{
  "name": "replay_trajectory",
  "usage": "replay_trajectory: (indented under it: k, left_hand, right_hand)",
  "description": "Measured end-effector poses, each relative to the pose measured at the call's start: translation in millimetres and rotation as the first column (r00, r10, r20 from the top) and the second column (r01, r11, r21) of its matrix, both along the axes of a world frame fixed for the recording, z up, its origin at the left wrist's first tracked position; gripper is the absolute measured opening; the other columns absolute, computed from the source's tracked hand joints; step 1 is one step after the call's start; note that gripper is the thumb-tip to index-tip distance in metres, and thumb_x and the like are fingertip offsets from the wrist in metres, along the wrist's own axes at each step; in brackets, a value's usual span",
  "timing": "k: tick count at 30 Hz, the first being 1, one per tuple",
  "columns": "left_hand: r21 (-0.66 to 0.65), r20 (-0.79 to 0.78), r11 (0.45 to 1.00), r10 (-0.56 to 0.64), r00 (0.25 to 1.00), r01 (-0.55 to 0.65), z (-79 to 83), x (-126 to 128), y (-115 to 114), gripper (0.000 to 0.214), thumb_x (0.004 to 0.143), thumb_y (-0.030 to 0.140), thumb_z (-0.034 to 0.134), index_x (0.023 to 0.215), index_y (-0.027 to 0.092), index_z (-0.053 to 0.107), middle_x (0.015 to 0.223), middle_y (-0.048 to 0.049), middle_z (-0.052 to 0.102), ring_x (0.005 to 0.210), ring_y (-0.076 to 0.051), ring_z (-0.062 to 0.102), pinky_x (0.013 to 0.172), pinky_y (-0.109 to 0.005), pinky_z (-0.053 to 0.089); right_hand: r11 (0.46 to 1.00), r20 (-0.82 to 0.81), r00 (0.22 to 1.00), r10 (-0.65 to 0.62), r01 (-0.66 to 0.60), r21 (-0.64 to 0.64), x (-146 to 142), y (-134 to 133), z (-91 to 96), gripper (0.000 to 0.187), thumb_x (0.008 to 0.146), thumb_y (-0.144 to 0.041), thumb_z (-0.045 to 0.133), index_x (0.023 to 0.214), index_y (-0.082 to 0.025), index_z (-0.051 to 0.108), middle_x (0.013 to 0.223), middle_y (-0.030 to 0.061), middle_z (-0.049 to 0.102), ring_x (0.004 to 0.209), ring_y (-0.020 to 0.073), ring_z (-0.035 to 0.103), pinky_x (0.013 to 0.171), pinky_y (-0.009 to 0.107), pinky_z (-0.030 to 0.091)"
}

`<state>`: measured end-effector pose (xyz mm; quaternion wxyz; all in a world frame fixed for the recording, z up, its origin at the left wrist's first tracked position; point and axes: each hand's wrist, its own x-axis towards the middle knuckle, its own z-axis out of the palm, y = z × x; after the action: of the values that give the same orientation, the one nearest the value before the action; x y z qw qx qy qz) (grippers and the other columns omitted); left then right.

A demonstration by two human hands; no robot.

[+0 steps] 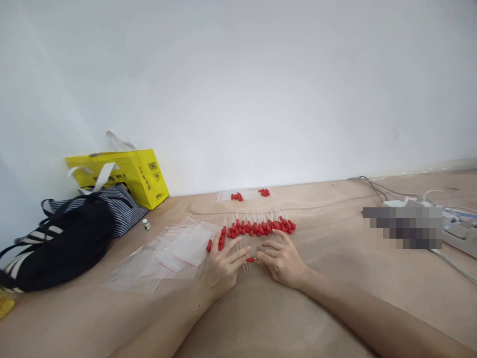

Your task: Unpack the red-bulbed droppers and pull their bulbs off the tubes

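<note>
Between my two hands is a small red rubber bulb (250, 259), pinched at the fingertips of my right hand (283, 261). My left hand (222, 266) is closed around a few thin clear glass tubes (245, 268), whose ends show above and below its fingers. Just beyond both hands lies a row of droppers (255, 228), red bulbs toward me and clear stems pointing away. A few more red bulbs (221, 241) lie against the fingers of my left hand. Whether the pinched bulb touches a tube is hidden by my fingers.
Clear zip bags (179, 248) lie spread to the left. Near the wall, another clear bag (251, 195) bears loose red bulbs. A small bottle (146, 224), a black bag (74, 243) and a yellow bag (149, 174) stand left. Cables (376, 186) and a power strip (460, 238) lie right.
</note>
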<state>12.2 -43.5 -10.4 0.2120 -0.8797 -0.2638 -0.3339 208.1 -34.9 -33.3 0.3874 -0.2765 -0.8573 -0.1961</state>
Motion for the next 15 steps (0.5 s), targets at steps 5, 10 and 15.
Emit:
replay_trajectory:
  k: [5, 10, 15]
  left_hand:
    - [0.003, -0.002, 1.000, -0.024, 1.000, 0.024, -2.4, -4, 3, 0.026, 0.077, 0.008, 0.042, 0.084, 0.023, 0.063, 0.097, 0.0041, 0.066, 0.103, -0.020, 0.052, 0.101, -0.052, 0.013]
    - [0.040, 0.047, 0.994, 0.100, 0.994, -0.102, 1.2, -18, 4, 0.030, 0.079, 0.006, 0.039, 0.091, 0.022, 0.061, 0.094, -0.0003, 0.067, 0.096, -0.019, 0.056, 0.096, -0.049, 0.024]
    - [-0.100, 0.136, 0.983, 0.166, 0.977, -0.153, 0.2, -17, 7, 0.020, 0.083, 0.019, 0.042, 0.090, 0.018, 0.061, 0.084, -0.0061, 0.060, 0.081, -0.016, 0.056, 0.071, -0.030, 0.046]
  right_hand:
    - [1.000, -0.017, 1.000, 0.004, -0.004, -0.019, 4, -1, 0.3, 0.014, 0.081, -0.016, 0.044, 0.076, -0.020, 0.057, 0.070, -0.0005, 0.065, 0.076, 0.0121, 0.056, 0.094, 0.043, 0.020]
    - [0.987, -0.087, 0.985, -0.148, 0.141, -0.082, 27, 1, -0.4, 0.019, 0.083, -0.017, 0.042, 0.073, -0.019, 0.059, 0.064, 0.0003, 0.063, 0.067, 0.0124, 0.055, 0.084, 0.037, 0.030]
    - [0.956, -0.022, 0.979, -0.205, 0.196, -0.217, 27, 2, -5.6, 0.025, 0.083, -0.018, 0.038, 0.096, -0.021, 0.059, 0.071, 0.0031, 0.059, 0.063, 0.0126, 0.052, 0.055, 0.023, 0.037]
